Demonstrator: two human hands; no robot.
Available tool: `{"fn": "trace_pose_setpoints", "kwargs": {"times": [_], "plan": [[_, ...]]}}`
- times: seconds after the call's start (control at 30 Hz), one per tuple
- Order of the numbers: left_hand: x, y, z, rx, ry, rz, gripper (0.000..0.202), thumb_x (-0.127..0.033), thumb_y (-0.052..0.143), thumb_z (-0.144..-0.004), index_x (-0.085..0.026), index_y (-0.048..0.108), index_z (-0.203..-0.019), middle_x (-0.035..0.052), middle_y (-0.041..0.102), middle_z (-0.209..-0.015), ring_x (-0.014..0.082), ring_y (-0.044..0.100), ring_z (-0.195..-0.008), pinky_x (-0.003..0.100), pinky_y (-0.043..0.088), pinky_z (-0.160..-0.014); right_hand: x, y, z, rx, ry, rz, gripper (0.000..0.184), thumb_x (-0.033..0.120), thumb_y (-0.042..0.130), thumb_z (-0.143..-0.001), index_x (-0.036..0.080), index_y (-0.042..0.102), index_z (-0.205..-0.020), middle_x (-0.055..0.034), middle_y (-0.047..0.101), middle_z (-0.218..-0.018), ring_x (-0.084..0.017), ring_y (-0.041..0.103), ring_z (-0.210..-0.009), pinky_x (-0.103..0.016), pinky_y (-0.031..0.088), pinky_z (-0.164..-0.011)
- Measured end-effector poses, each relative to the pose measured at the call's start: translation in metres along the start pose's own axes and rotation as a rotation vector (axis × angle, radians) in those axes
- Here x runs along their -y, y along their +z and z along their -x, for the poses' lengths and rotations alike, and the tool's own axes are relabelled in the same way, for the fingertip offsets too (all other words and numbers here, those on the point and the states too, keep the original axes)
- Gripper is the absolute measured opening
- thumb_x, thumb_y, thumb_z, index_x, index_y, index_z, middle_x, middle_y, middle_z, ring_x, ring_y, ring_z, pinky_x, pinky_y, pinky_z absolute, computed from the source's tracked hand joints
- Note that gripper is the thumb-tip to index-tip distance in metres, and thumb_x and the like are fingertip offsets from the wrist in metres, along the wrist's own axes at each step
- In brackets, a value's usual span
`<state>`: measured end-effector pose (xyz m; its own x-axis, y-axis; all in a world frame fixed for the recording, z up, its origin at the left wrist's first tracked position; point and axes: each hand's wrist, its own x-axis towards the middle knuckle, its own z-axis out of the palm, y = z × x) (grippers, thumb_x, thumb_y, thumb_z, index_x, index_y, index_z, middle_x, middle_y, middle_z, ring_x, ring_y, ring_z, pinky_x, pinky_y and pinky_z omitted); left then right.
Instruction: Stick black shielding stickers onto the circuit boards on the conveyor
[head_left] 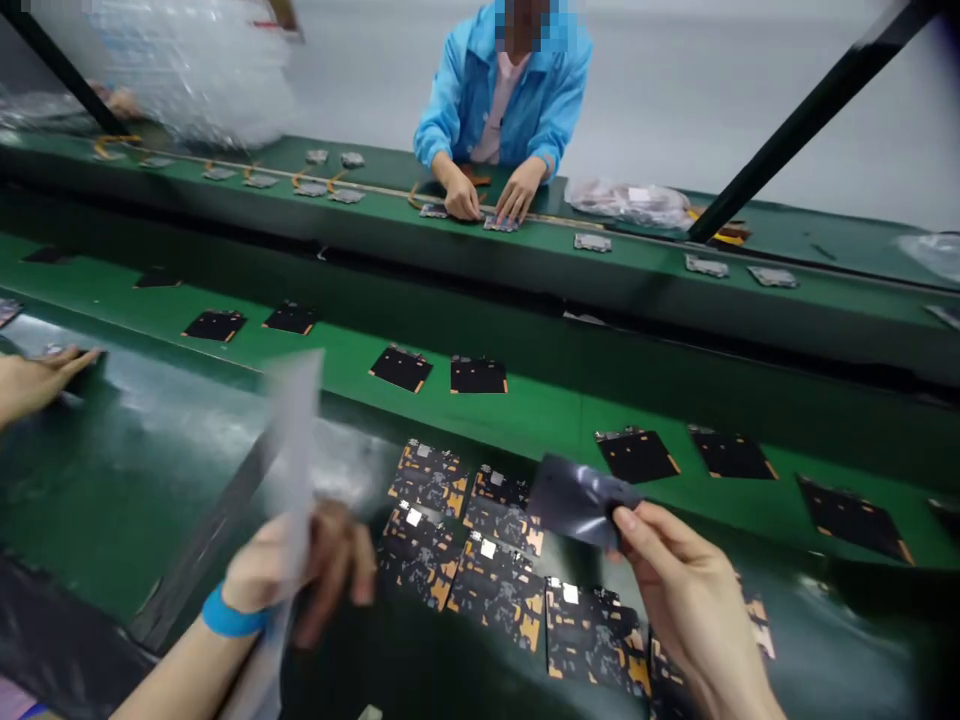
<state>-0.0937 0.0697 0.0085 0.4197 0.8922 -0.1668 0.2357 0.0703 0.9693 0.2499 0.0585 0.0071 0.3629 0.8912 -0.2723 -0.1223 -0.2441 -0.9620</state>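
My right hand (682,590) pinches a glossy dark film (577,500) between thumb and fingers, above a group of black circuit boards (499,590) with orange-gold patches. My left hand (330,570), with a blue wristband (232,612), is smeared by motion left of the boards. It holds a thin whitish sheet (292,450) that stands nearly edge-on and hides part of the hand. Its fingers curl on the sheet's right side, and their exact grip is blurred. The film is apart from the sheet.
Black-covered boards (478,375) lie spaced along a green belt (540,410) beyond the work surface. Opposite, a person in a blue jacket (502,100) handles small boards on a raised ledge. Another person's hand (45,380) is at far left. Dark slanting posts (810,120) flank the ledge.
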Motion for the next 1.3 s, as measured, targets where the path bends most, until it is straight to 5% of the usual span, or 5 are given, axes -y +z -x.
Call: {"fn": "trace_pose_setpoints", "kwargs": {"times": [0.13,0.23,0.63,0.9,1.3], "plan": [[-0.03,0.043,-0.017,0.529,0.276,-0.306,0.027,-0.04,0.06,-0.088,-0.018,0.073,-0.098,0.0097,0.061,-0.135,0.0363,0.049,-0.133,0.052,0.034,-0.117,0.008,-0.005,-0.018,-0.25,0.107,-0.299,0.044,0.033,0.098,-0.034,0.018,0.072,-0.067,0.0025,0.065,-0.061,-0.009,0.057,-0.048,-0.019,0.051,-0.046],[-0.03,0.081,-0.033,0.627,0.48,-0.754,0.027,-0.03,0.059,-0.09,-0.006,0.07,-0.091,0.0231,0.026,-0.156,0.0522,0.005,-0.144,0.073,0.017,-0.115,0.02,-0.016,-0.023,-0.365,0.073,-0.329,0.05,0.033,0.099,-0.028,0.017,0.07,-0.065,0.0048,0.062,-0.057,-0.009,0.057,-0.05,-0.017,0.052,-0.047],[-0.012,0.15,-0.001,0.359,0.635,-0.964,0.027,-0.03,0.055,-0.092,-0.006,0.061,-0.08,0.0357,0.031,-0.148,0.0588,0.035,-0.133,0.071,0.033,-0.102,0.007,-0.035,0.002,-0.23,0.177,-0.182,0.048,0.037,0.099,-0.031,0.017,0.076,-0.069,-0.0005,0.067,-0.063,-0.008,0.053,-0.046,-0.018,0.045,-0.042],[0.011,0.161,0.036,-0.013,0.668,-1.176,0.035,-0.028,0.047,-0.097,-0.007,0.061,-0.122,0.0067,0.065,-0.13,0.0239,0.06,-0.117,0.036,0.041,-0.103,-0.035,-0.023,0.029,0.111,0.116,0.395,0.042,0.051,0.081,-0.068,0.017,0.064,-0.05,0.0002,0.053,-0.047,-0.013,0.047,-0.05,-0.024,0.038,-0.048],[0.019,0.163,0.054,0.107,0.666,-1.24,0.037,-0.019,0.042,-0.096,-0.009,0.061,-0.126,0.0078,0.057,-0.138,0.0216,0.052,-0.128,0.05,0.004,-0.127,-0.024,0.001,0.051,-0.015,0.24,0.574,0.034,0.048,0.078,-0.067,0.019,0.064,-0.056,0.0033,0.048,-0.047,-0.011,0.041,-0.048,-0.024,0.035,-0.049]]}}
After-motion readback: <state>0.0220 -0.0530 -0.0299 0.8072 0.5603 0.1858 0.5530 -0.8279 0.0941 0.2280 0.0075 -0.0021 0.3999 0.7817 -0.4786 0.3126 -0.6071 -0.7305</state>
